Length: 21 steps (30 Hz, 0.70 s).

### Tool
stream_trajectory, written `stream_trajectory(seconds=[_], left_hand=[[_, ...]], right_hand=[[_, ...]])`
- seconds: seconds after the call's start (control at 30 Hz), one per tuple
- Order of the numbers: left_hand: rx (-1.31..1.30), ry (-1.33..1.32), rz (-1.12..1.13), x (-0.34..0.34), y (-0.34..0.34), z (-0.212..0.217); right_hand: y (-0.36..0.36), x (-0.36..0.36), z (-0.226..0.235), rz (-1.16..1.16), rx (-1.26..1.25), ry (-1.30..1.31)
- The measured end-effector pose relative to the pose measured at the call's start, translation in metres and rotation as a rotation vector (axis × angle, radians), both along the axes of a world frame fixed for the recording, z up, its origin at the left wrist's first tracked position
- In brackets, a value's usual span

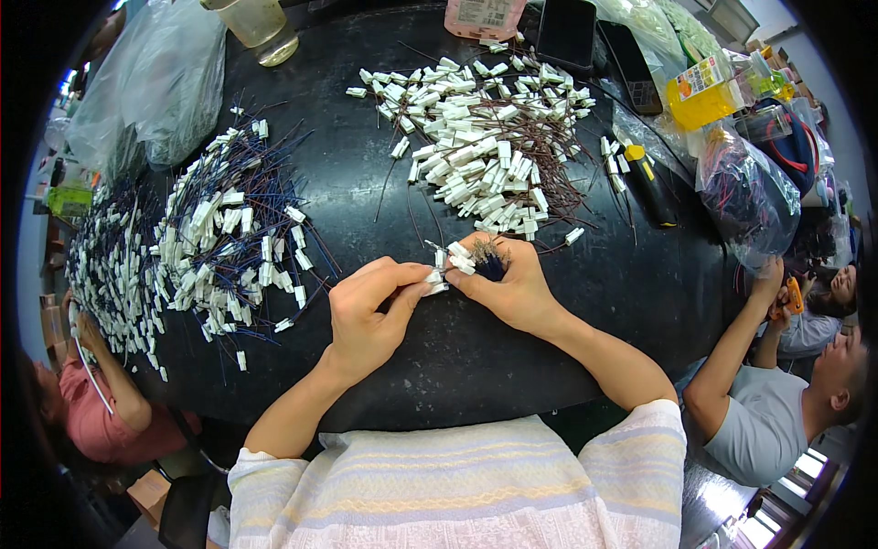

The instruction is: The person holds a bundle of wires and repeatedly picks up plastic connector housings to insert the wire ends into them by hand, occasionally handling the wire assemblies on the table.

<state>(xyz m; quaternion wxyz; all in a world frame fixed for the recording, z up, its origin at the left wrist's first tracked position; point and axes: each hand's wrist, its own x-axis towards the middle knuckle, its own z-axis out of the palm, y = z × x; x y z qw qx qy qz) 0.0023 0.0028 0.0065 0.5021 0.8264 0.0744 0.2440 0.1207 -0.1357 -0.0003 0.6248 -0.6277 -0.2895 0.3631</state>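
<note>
Near the table's front edge my two hands meet. My left hand [370, 297] pinches a small white plastic connector [437, 284] between thumb and forefinger. My right hand [514, 288] is closed round a bunch of dark wires [492, 265] with bare metal tips, and another white connector [462, 259] sits at its fingertips. Just beyond the hands lies a large pile of white connectors [476, 156] with brown wires. To the left spreads a second pile of white connectors [219, 220] on blue and dark wires. How the wires join the connectors between my fingers is too small to tell.
A black utility knife with a yellow slider [651, 188] lies at the right, beside a few loose connectors [615, 165]. Phones [567, 35], a yellow bottle [704, 96], plastic bags [745, 188] and a clear cup [256, 27] stand around the far rim. Co-workers sit at both sides.
</note>
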Motion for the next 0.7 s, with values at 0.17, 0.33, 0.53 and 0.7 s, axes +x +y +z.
stream_trajectory(seconds=[0.17, 0.33, 0.53, 0.7], left_hand=[[0.046, -0.042, -0.023, 0.003, 0.003, 0.003], [-0.108, -0.115, -0.023, 0.006, -0.009, 0.002], [-0.598, 0.137, -0.035, -0.005, -0.007, 0.020], [0.303, 0.060, 0.442, -0.036, 0.060, 0.069]], right_hand=[[0.002, 0.002, -0.003, 0.014, 0.048, -0.005], [0.003, -0.002, 0.003, 0.009, 0.071, 0.223], [-0.001, -0.001, 0.009, 0.019, 0.138, 0.386], [-0.011, 0.018, 0.007, -0.066, 0.232, 0.572]])
